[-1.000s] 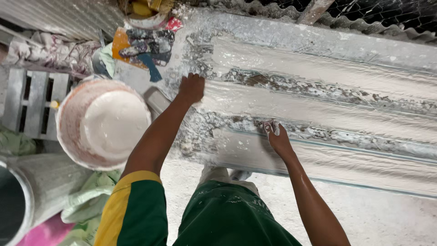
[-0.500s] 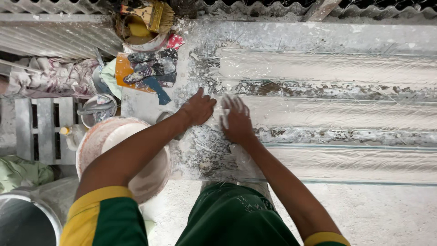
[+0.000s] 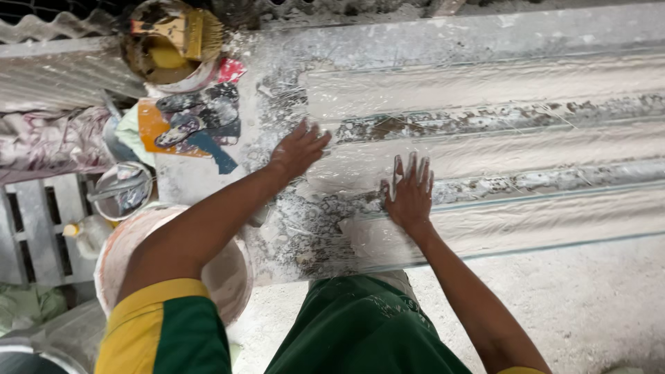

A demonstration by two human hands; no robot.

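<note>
White ribbed mould; green-yellow shirt; white bucket.

Both hands flat on ridged mould

Long ribbed mould, white plaster-caked, under a clear film. Both hands flat on it: left hand up-left of right hand. Plaster crumbs between and below them. Scraper left of left hand.

glossy plastic film (rough plaster mould)
</note>
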